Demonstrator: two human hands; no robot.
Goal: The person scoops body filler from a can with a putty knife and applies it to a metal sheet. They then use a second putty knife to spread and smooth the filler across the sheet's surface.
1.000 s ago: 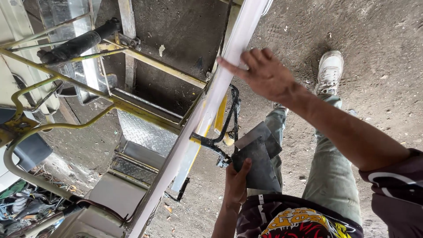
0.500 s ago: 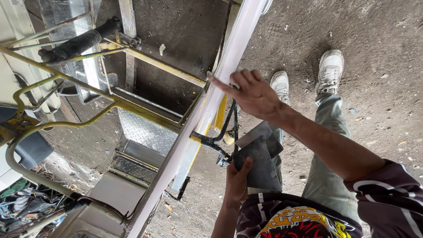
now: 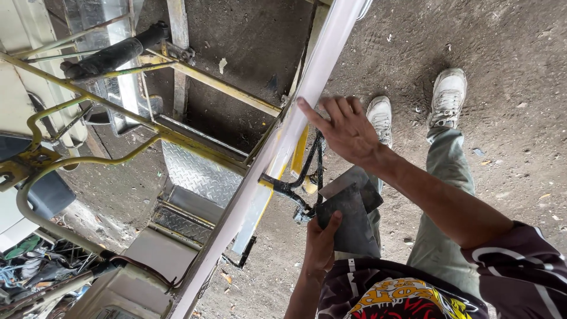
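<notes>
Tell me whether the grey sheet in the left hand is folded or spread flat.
Folded. The grey sheet in the left hand shows two overlapping layers, one corner sticking out behind the other.

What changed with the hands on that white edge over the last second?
The right hand slid down the white door edge towards the person, fingertips still touching it. The left hand kept holding the dark grey sheet. The yellow railing stayed put.

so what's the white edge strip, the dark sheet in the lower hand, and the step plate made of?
White edge strip: looks like painted metal, smooth with a slight sheen; could be primer.
Dark sheet: flexible and matte grey, probably sandpaper.
Step plate: bare metal with raised tread pattern, likely aluminium or steel.
</notes>
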